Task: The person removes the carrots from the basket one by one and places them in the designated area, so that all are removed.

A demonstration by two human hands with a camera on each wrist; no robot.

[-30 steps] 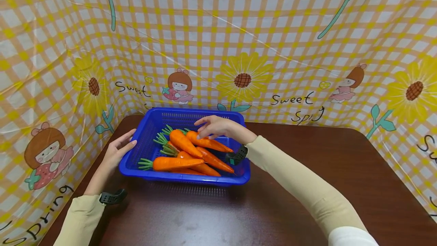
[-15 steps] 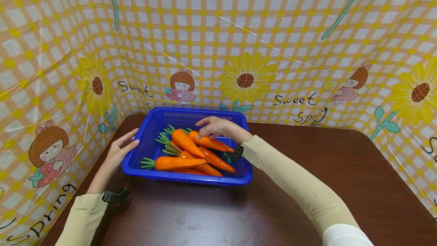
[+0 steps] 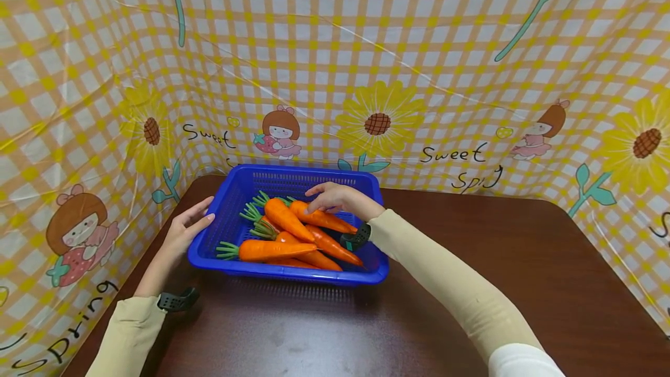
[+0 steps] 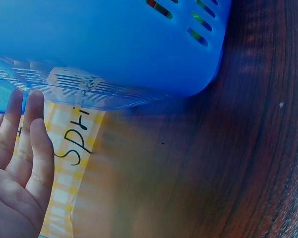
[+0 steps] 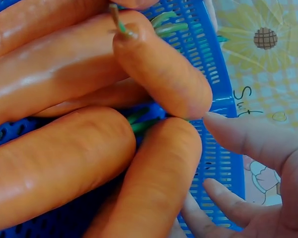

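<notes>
A blue plastic basket (image 3: 246, 271) with slotted walls holds several orange carrots (image 3: 280, 250) with green stem stubs. My left hand (image 3: 180, 234) is at the basket's left side, fingertips and thumb against the rim and outer wall. In the left wrist view, the fingers of that hand (image 4: 27, 158) are nearly straight beside the basket wall (image 4: 104, 39). My right hand (image 3: 335, 198) hovers inside the basket over the rear carrot (image 3: 330, 221). In the right wrist view, the thumb (image 5: 248, 136) reaches close to a carrot end (image 5: 183, 94), with the fingers spread apart below it.
The basket stands on a dark brown table (image 3: 471, 249) with a shiny patch near the front. A checkered cloth (image 3: 324, 63) with sunflowers and cartoon girls hangs behind the table and along both sides. Dark straps (image 3: 178, 300) circle both wrists.
The right hand has dipped slightly lower and to the right over the rear carrot. The left hand stays at the rim; the whole view has shifted a little.
</notes>
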